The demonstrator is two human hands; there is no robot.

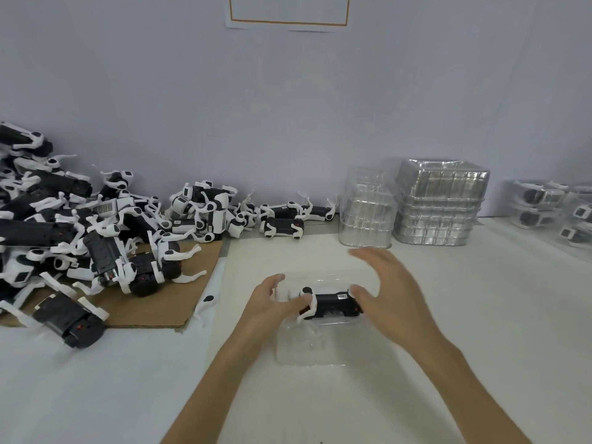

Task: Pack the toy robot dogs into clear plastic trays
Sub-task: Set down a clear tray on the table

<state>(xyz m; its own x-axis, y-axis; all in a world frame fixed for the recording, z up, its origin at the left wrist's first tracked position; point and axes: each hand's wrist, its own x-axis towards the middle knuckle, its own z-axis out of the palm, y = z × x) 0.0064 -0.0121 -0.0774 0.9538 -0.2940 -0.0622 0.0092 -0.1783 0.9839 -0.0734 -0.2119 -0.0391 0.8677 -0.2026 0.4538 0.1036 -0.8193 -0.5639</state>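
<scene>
A black-and-white toy robot dog (330,302) lies on its side in a clear plastic tray (312,346) on the white table in front of me. My left hand (272,302) holds the dog's head end, fingers curled round it. My right hand (389,291) is over the dog's rear end, thumb touching it, with the other fingers spread and raised; it is motion-blurred. The tray's far part is hidden behind my hands and the dog.
A big heap of loose toy dogs (80,229) covers the left, partly on brown cardboard (153,312). Stacks of empty clear trays (439,203) stand at the back right, with a looser tray (366,209) beside them. Packed trays (551,203) sit far right. A wall runs behind.
</scene>
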